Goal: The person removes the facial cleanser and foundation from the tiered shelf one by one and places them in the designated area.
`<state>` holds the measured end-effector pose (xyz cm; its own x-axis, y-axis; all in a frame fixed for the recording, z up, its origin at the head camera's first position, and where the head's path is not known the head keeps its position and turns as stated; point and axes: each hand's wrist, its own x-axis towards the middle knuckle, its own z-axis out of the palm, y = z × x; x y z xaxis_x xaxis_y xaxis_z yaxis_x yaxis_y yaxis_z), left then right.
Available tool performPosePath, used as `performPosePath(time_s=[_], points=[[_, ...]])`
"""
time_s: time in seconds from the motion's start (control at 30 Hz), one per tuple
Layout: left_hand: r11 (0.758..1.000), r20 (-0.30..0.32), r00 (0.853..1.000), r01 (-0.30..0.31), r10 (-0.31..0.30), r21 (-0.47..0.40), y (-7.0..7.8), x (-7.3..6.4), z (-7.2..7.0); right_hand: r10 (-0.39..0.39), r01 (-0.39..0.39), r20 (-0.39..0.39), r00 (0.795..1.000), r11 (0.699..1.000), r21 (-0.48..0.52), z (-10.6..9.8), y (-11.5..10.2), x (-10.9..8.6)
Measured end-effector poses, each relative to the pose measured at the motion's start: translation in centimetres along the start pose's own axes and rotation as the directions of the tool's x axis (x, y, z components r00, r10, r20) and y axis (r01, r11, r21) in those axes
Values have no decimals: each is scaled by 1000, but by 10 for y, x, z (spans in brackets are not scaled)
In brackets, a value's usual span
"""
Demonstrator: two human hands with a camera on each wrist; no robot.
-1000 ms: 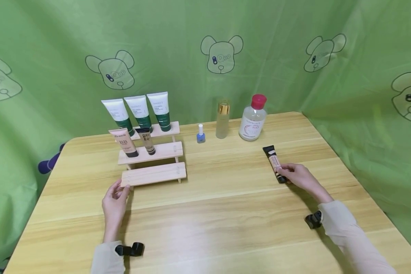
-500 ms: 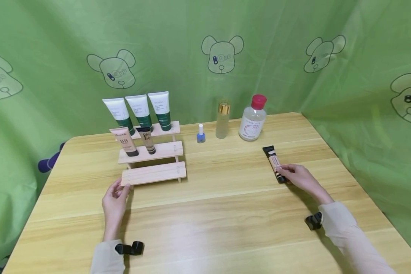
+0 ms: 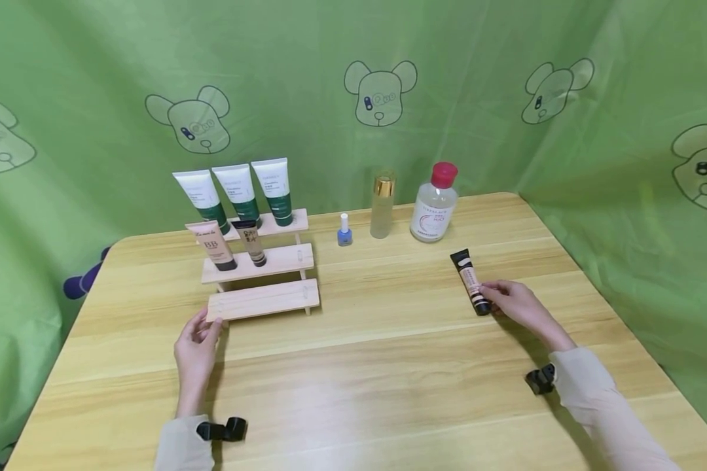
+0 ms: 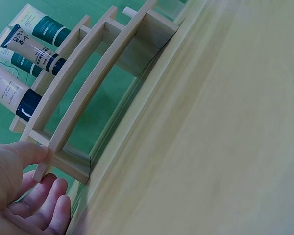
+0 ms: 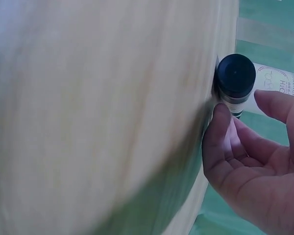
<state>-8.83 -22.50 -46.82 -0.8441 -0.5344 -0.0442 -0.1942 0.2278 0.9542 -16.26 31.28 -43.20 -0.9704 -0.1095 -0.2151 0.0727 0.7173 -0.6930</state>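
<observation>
On the left, a small three-tier wooden display stand (image 3: 265, 299) stands on the table. My left hand (image 3: 196, 350) pinches the near left corner of its lowest step, thumb on top and a finger beneath, as the left wrist view (image 4: 27, 161) confirms. At the right, a black and pink squeeze tube (image 3: 470, 278) lies on the table with its black cap toward me. My right hand (image 3: 517, 306) holds it near the cap end, thumb on one side and fingers on the other. In the right wrist view the round black cap (image 5: 236, 76) faces the camera.
White and green tubes (image 3: 241, 193) fill the stand's top step. A pink BB tube (image 3: 214, 245) and a small dark-capped tube (image 3: 252, 243) stand on the middle one. Behind are blue nail polish (image 3: 344, 234), a gold-capped bottle (image 3: 381, 212) and a red-capped bottle (image 3: 433, 212).
</observation>
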Motion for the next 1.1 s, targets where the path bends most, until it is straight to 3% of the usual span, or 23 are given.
performPosePath(time_s=[0.2,0.47,0.6,1.1], points=[[1000,-4,1000,2,-2,-10,0,0,0,-21,22,-48,999,1000,18,-2,-4,-3],[1000,-3,1000,-3,3,-11,0,1,1,-53,49,-87,995,998,-41,-1,-21,-6],[1000,-10,1000,-5,4,-21,-1,1,2,-103,98,-108,989,994,-49,4,-32,-5],[1000,7,1000,0,0,14,1,-2,0,-343,342,-197,919,939,-39,43,-73,16]])
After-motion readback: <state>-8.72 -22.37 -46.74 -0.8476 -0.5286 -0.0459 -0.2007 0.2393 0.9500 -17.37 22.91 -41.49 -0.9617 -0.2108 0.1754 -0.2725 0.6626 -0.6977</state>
